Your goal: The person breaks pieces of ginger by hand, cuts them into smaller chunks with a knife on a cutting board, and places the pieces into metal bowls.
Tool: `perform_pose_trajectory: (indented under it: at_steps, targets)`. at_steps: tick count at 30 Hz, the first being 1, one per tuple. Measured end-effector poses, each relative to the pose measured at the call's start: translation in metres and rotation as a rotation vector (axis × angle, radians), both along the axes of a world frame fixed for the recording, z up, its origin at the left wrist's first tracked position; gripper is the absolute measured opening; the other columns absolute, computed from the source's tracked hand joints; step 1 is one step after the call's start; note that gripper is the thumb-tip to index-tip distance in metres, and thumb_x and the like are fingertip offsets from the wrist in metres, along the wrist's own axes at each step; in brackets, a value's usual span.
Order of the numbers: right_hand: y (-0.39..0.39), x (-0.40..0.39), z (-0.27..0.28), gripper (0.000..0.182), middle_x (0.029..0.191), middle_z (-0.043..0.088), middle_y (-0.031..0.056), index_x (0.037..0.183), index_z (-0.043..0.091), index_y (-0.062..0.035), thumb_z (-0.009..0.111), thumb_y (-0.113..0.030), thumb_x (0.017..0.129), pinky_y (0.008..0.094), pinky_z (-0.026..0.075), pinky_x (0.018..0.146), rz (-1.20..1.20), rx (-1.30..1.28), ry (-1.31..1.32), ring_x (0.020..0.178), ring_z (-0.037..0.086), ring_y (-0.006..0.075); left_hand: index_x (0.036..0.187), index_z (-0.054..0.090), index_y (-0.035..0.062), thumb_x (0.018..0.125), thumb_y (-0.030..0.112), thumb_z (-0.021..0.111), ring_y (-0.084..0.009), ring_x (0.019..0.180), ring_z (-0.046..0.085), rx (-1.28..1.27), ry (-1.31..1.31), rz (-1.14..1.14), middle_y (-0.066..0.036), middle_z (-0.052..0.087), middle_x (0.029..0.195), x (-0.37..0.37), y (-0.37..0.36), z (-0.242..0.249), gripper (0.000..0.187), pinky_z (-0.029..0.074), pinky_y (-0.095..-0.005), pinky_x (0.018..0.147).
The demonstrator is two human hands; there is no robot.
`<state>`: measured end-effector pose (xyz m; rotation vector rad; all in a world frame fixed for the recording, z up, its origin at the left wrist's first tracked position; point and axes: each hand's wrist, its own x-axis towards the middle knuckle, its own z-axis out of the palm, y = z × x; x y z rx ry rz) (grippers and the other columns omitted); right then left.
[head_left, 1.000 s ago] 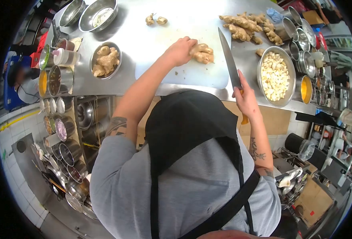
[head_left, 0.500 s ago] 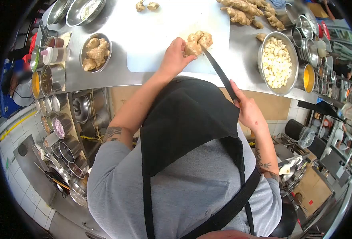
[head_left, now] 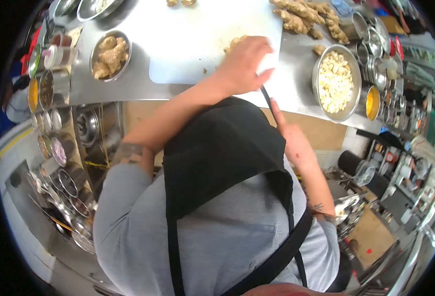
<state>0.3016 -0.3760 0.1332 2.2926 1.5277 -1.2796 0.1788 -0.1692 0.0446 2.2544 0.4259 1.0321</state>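
Observation:
My right hand [head_left: 295,140] is closed around the handle of a knife [head_left: 268,100], index finger along its spine. Its blade points up and left, its far part hidden by my left hand [head_left: 242,66]. That left hand reaches across the white cutting board [head_left: 178,56], slightly blurred, thumb apart from the fingers and nothing visible in its grasp. Just beyond it, a piece of ginger [head_left: 233,43] lies on the board, partly covered. Small scraps are scattered beside it.
Left of the board, a metal bowl [head_left: 92,58] holds unpeeled ginger. On the right, a larger bowl [head_left: 356,91] contains pale cut chunks. Whole ginger roots [head_left: 301,17] lie at the back right. Metal containers crowd both sides.
My left hand has left the ginger's near side and moved right, across the knife blade. My right hand and the knife handle have shifted slightly left and down.

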Motion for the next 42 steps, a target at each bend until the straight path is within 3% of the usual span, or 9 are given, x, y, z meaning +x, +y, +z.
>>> perform_pose_trajectory:
  at_steps: [3, 9, 21, 27, 29, 31, 35, 38, 42]
  targets:
    - [-0.002, 0.000, -0.004, 0.093, 0.079, 0.067, 0.0309, 0.167, 0.005, -0.0190, 0.061, -0.022, 0.092, 0.0583, 0.050, 0.071, 0.016, 0.055, 0.031, 0.076, 0.066, 0.0500, 0.129, 0.059, 0.0067, 0.087, 0.024, 0.073, -0.0380, 0.137, 0.045, 0.174, -0.065, -0.205, -0.017, 0.050, 0.148, 0.047, 0.001, -0.003, 0.047, 0.041, -0.0489, 0.113]
    - [-0.004, -0.003, -0.008, 0.096, 0.078, 0.067, 0.0298, 0.167, 0.001, -0.0160, 0.061, -0.019, 0.092, 0.0561, 0.051, 0.070, 0.037, 0.030, 0.007, 0.075, 0.067, 0.0495, 0.137, 0.054, 0.0059, 0.091, 0.032, 0.069, -0.0382, 0.139, 0.042, -0.033, 0.117, -0.328, -0.019, 0.044, 0.153, 0.070, -0.001, -0.048, 0.055, 0.038, -0.0486, 0.117]
    - [0.013, 0.009, -0.016, 0.088, 0.081, 0.067, 0.0292, 0.168, 0.006, -0.0236, 0.055, -0.015, 0.096, 0.0479, 0.050, 0.075, 0.032, -0.136, 0.007, 0.077, 0.068, 0.0450, 0.120, 0.061, 0.0003, 0.085, 0.023, 0.069, -0.0371, 0.133, 0.049, -0.088, 0.280, -0.388, -0.020, 0.054, 0.140, 0.071, -0.002, -0.066, 0.043, 0.043, -0.0456, 0.112]
    - [-0.011, 0.054, -0.050, 0.081, 0.081, 0.065, 0.0241, 0.166, 0.022, -0.0277, 0.051, -0.001, 0.095, 0.0440, 0.051, 0.078, 0.013, 0.212, 0.194, 0.074, 0.064, 0.0346, 0.130, 0.062, 0.0050, 0.082, 0.024, 0.072, -0.0342, 0.135, 0.049, 0.171, 0.232, 0.025, -0.018, 0.056, 0.139, 0.053, 0.013, -0.047, 0.052, 0.041, -0.0436, 0.113]
    - [-0.005, 0.056, -0.038, 0.080, 0.090, 0.067, 0.0290, 0.164, 0.026, -0.0289, 0.051, 0.000, 0.094, 0.0485, 0.051, 0.082, -0.025, 0.170, 0.173, 0.086, 0.065, 0.0434, 0.136, 0.059, 0.0064, 0.085, 0.026, 0.072, -0.0352, 0.134, 0.052, 0.029, 0.524, 0.192, -0.020, 0.055, 0.144, 0.022, 0.035, -0.015, 0.055, 0.044, -0.0438, 0.110]
    - [0.006, 0.054, -0.025, 0.078, 0.096, 0.068, 0.0333, 0.162, 0.031, -0.0289, 0.051, 0.000, 0.093, 0.0532, 0.050, 0.083, -0.064, 0.069, 0.134, 0.093, 0.066, 0.0506, 0.136, 0.057, 0.0036, 0.090, 0.030, 0.070, -0.0380, 0.128, 0.057, -0.500, 0.770, -0.013, -0.024, 0.054, 0.144, 0.003, 0.070, -0.006, 0.055, 0.048, -0.0451, 0.105]
    - [0.008, 0.054, -0.030, 0.076, 0.075, 0.062, 0.0166, 0.163, 0.031, -0.0284, 0.052, 0.001, 0.096, 0.0400, 0.052, 0.076, -0.020, 0.172, 0.121, 0.066, 0.060, 0.0264, 0.133, 0.054, -0.0008, 0.095, 0.030, 0.066, -0.0403, 0.116, 0.061, -0.628, 0.648, -0.012, -0.027, 0.060, 0.127, 0.000, 0.074, -0.044, 0.051, 0.050, -0.0452, 0.097]
    - [0.018, 0.051, -0.013, 0.075, 0.097, 0.070, 0.0306, 0.162, 0.033, -0.0254, 0.052, 0.000, 0.094, 0.0504, 0.052, 0.086, -0.118, 0.056, 0.229, 0.090, 0.069, 0.0466, 0.133, 0.054, -0.0012, 0.098, 0.024, 0.063, -0.0389, 0.116, 0.061, -0.470, 0.355, 0.070, -0.026, 0.058, 0.127, -0.005, 0.060, -0.078, 0.044, 0.049, -0.0439, 0.099]
    - [0.018, 0.047, -0.011, 0.073, 0.100, 0.073, 0.0252, 0.162, 0.034, -0.0227, 0.052, -0.001, 0.095, 0.0449, 0.053, 0.087, -0.176, 0.042, 0.279, 0.085, 0.070, 0.0424, 0.134, 0.053, -0.0012, 0.101, 0.018, 0.059, -0.0367, 0.118, 0.060, -0.441, 0.220, 0.082, -0.023, 0.054, 0.128, -0.018, 0.046, -0.068, 0.038, 0.048, -0.0425, 0.101]
